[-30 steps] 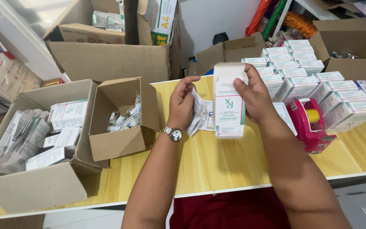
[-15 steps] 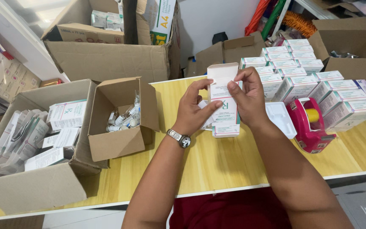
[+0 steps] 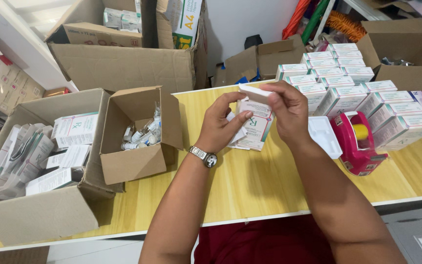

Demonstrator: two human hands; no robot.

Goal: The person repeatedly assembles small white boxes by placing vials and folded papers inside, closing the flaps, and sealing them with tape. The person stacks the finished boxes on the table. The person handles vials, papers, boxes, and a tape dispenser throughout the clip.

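Both our hands grip a white medicine carton [image 3: 256,122] above the yellow table [image 3: 250,186]: our left hand [image 3: 221,128] pinches its side, our right hand [image 3: 286,110] holds its opened top flap. A small cardboard box [image 3: 135,134] of vials sits left, a pink tape dispenser [image 3: 360,142] right.

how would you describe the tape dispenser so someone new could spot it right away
Start at the yellow wooden table and look just beyond the person's right hand, in front of the rows of white and teal cartons. The tape dispenser sits there beside a white plastic tray. It is the only bright pink thing on the table, with a yellow roll inside.
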